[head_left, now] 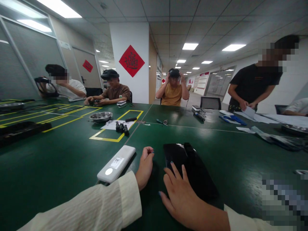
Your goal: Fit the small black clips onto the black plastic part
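My right hand [179,191] is open, its fingers spread over the near left part of a flat black panel-like object [202,176]. A raised dark block sits along that object's far edge; I cannot tell its exact kind. Between it and a white power bank-like box [117,163], my left hand [145,166] rests on its side with the fingers curled in. Nothing shows sticking out of those fingers. The white box carries a printed label and a round white sticker, and lies just left of my left hand.
On the green table [79,160], a metal bowl [101,117] and several small black parts [122,127] lie near yellow tape. Pliers [162,122], a blue-handled tool [232,119] and grey gloves [276,138] are farther off. Several people are around the table; one stands holding paper [249,112].
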Demonstrator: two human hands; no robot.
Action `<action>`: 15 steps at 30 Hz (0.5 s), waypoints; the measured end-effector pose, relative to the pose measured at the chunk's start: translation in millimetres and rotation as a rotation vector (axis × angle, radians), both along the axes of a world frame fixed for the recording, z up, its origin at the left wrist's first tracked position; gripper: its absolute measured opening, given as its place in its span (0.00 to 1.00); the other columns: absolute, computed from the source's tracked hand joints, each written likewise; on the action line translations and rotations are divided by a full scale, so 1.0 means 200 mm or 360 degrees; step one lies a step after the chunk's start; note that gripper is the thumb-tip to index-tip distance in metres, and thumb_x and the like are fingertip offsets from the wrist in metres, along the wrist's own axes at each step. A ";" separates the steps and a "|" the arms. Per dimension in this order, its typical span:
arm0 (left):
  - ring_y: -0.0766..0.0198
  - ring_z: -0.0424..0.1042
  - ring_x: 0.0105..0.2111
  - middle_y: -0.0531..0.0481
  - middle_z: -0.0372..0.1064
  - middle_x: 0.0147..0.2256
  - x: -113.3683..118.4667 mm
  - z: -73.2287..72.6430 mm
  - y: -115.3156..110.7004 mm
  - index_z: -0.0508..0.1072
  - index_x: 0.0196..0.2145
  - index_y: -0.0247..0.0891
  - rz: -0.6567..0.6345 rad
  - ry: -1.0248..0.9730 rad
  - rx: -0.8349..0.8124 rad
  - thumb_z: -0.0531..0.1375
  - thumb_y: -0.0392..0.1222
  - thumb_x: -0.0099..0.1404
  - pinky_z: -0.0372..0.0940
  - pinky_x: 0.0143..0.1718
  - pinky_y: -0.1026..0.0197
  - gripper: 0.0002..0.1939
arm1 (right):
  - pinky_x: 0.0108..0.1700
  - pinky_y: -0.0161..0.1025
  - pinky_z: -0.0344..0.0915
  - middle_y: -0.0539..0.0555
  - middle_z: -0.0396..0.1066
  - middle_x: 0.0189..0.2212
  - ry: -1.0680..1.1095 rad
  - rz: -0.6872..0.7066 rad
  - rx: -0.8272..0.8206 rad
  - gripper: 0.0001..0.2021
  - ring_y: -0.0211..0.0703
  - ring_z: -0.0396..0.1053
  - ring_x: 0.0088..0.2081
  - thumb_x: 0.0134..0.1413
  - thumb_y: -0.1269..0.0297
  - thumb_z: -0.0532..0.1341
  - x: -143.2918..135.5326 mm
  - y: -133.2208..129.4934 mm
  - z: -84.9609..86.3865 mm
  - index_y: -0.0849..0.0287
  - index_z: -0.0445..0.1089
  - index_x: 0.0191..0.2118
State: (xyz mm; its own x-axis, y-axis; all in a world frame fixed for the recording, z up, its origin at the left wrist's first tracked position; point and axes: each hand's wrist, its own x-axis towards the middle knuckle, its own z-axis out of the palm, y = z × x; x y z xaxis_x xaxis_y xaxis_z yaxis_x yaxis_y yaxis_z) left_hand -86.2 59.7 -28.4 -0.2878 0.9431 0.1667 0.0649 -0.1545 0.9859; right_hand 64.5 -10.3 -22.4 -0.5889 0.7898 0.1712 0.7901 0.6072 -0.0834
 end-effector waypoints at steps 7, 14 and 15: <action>0.61 0.60 0.34 0.53 0.59 0.31 -0.02 0.00 -0.01 0.62 0.32 0.40 -0.0133 0.0038 0.0002 0.51 0.36 0.55 0.56 0.37 0.62 0.05 | 0.50 0.74 0.44 0.63 0.48 0.62 -0.0149 -0.0546 -0.0030 0.24 0.72 0.45 0.60 0.57 0.57 0.49 0.24 0.17 -0.05 0.50 0.55 0.60; 0.61 0.61 0.34 0.52 0.60 0.32 -0.02 0.00 -0.01 0.62 0.32 0.40 -0.0175 0.0070 -0.0032 0.51 0.36 0.55 0.56 0.35 0.63 0.06 | 0.50 0.74 0.44 0.58 0.41 0.64 -0.0211 -0.1087 -0.0301 0.27 0.68 0.40 0.62 0.57 0.57 0.47 0.69 0.49 -0.10 0.50 0.48 0.63; 0.61 0.61 0.34 0.52 0.60 0.32 -0.02 0.00 -0.01 0.62 0.33 0.40 -0.0179 0.0080 -0.0038 0.50 0.37 0.55 0.56 0.35 0.63 0.06 | 0.49 0.75 0.45 0.59 0.41 0.64 -0.0217 -0.1142 -0.0325 0.27 0.69 0.41 0.61 0.56 0.58 0.47 0.76 0.53 -0.10 0.51 0.48 0.63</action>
